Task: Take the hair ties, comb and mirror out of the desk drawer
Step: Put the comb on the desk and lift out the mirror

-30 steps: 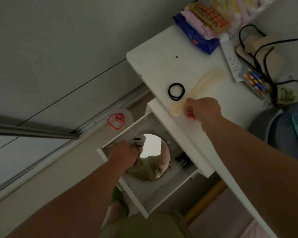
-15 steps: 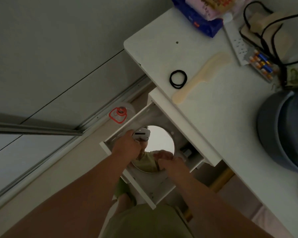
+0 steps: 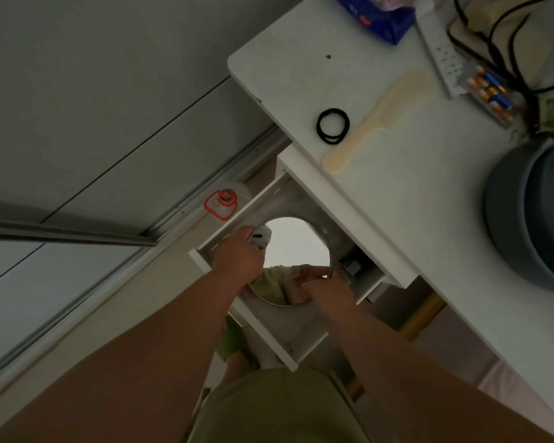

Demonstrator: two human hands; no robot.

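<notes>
A round mirror [image 3: 296, 241] lies in the open white desk drawer [image 3: 271, 335] and reflects a pale ceiling and my green shirt. My left hand [image 3: 237, 259] grips the mirror's left rim. My right hand [image 3: 328, 290] holds its lower right rim, fingers curled over the edge. Two black hair ties [image 3: 332, 125] rest on the white desk top [image 3: 397, 203], near its front edge above the drawer. A cream comb [image 3: 373, 121] lies beside them to the right, its handle pointing toward the drawer.
At the desk's back stand a blue packet [image 3: 381, 17], a white power strip [image 3: 442, 55], a battery pack [image 3: 490, 94] and black cables. A grey round container [image 3: 531, 219] sits at the right. A red-capped bottle [image 3: 223, 203] stands on the floor left of the drawer.
My right hand let go of the comb on the desk and came down into the drawer onto the mirror's rim. My left hand stayed at the mirror's left edge.
</notes>
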